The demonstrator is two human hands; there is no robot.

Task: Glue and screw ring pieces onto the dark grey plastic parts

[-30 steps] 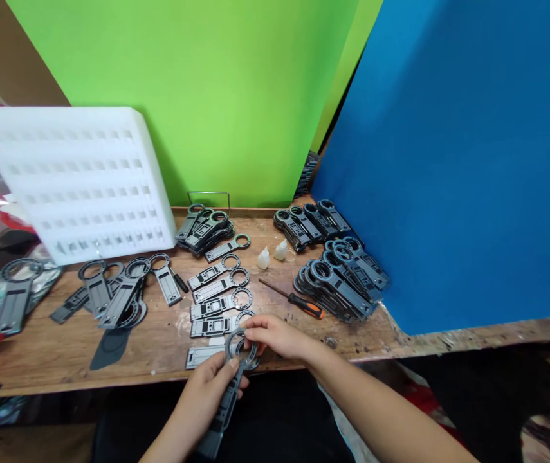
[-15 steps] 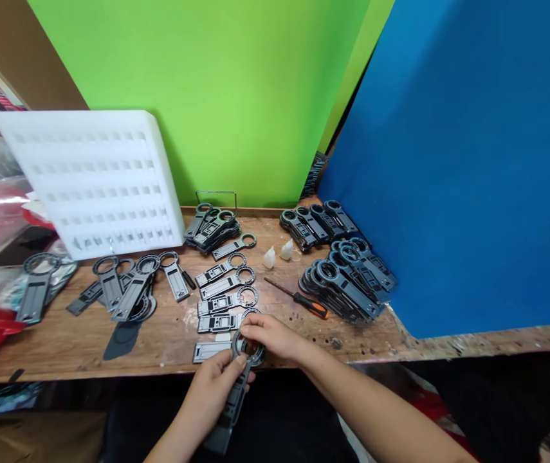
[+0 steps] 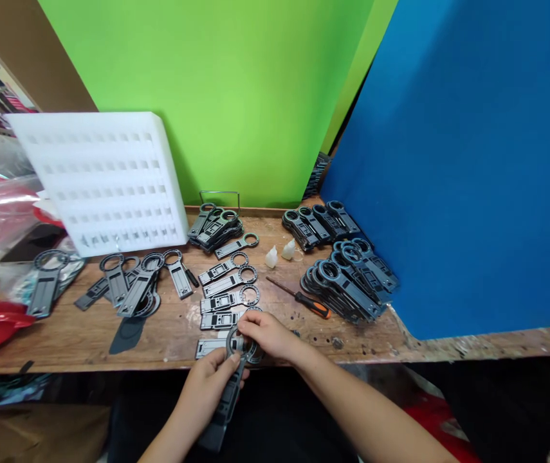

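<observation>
A dark grey plastic part with a flat rectangular body and a ring at one end (image 3: 226,405) is held over the bench's front edge, ring end up. My left hand (image 3: 210,382) is closed around it just below the ring, thumb on top. The fingers of my right hand (image 3: 265,334) pinch the ring's upper edge; their tips are partly hidden. Behind and under my hands, a column of similar ring-ended parts (image 3: 226,283) lies on the wooden bench (image 3: 173,350). The nearest of these is partly covered by my hands and the held part.
An orange-and-black screwdriver (image 3: 303,301) lies right of the column, near two small whitish lumps (image 3: 271,257). Stacks of ring-ended parts (image 3: 345,283) stand by the blue panel (image 3: 472,167). A white slotted foam block (image 3: 105,186) leans at left. A red object (image 3: 2,325) sits far left.
The view has shifted slightly, moving the bench items a little to the right. Both hands keep their hold on the plastic part, which stays in nearly the same position.
</observation>
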